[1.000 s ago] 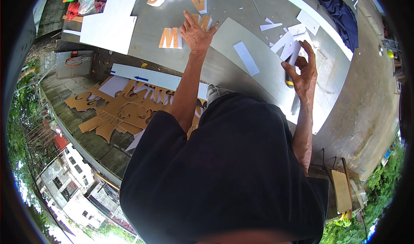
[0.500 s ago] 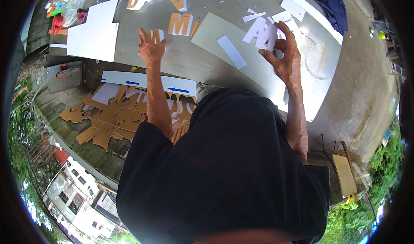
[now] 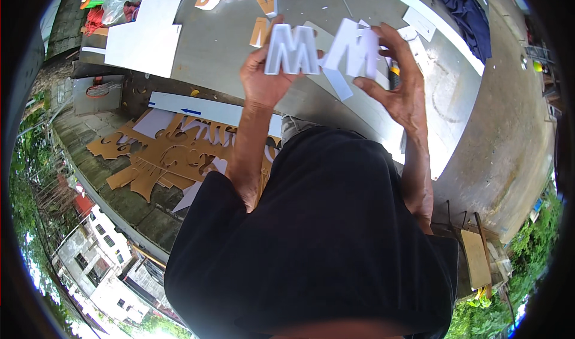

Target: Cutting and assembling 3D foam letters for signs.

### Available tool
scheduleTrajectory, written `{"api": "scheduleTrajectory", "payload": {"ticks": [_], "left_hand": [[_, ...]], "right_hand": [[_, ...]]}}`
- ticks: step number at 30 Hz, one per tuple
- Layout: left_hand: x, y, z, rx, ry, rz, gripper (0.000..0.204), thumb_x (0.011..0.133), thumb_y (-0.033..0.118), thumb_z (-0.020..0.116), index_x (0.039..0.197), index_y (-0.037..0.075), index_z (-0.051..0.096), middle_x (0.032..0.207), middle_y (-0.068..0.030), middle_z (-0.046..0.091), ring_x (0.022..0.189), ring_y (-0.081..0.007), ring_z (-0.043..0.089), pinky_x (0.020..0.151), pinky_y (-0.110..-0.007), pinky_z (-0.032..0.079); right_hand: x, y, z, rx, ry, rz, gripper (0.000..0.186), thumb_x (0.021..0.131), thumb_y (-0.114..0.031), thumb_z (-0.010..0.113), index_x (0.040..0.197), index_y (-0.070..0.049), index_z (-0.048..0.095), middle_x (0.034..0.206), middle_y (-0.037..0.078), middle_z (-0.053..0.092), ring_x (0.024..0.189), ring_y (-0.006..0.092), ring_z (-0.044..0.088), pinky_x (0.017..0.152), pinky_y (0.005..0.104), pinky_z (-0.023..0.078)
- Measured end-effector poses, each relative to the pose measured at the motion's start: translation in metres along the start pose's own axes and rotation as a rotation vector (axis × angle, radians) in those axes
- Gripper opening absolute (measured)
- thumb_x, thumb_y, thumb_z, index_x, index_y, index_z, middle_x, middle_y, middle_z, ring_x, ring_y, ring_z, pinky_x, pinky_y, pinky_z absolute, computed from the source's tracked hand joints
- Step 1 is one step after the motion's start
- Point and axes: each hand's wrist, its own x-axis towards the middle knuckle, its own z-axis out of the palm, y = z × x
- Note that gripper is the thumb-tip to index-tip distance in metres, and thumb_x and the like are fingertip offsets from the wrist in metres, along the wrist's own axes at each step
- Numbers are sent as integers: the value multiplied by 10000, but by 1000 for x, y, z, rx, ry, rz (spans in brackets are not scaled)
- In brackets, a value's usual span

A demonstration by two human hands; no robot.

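I have the left hand (image 3: 269, 82) curled in a grip, its fingers (image 3: 277, 21) partly hidden, the left forearm (image 3: 245, 144) below them. From here I see the right hand (image 3: 405, 87) pinching widely, thumb (image 3: 372, 89) below the index finger (image 3: 392, 36).

Half a second ago we see the left hand (image 3: 269, 80) over a tan-faced letter block on the tabletop (image 3: 209, 48); now, at upper centre, it grips a raised letter block (image 3: 292, 49), pale side toward us. The right hand (image 3: 402, 86) brings its white letter piece (image 3: 368, 54) almost alongside, leaving them just apart.
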Motion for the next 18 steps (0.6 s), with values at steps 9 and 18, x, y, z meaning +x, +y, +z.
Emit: {"api": "scheduleTrajectory", "payload": {"ticks": [9,18], "left_hand": [[16,-62,21,-136,-76,-98,655,1037,441,467,1577,128,268,1481,-200,481,1330,-364,546,1068,-537,505],[15,-77,13,-174,-165,-195,821,975,522,579,1567,52,259,1500,-276,423,1343,-478,494,1097,-560,467]], "right_hand": [[-10,-4,15,-171,-113,46,912,625,-169,947,1425,-153,508,1368,123,608,1247,330,603,1040,476,531],[-19,-9,10,-84,-136,39,838,694,-32,859,1439,-108,483,1351,145,571,1150,307,643,943,426,581]]}}
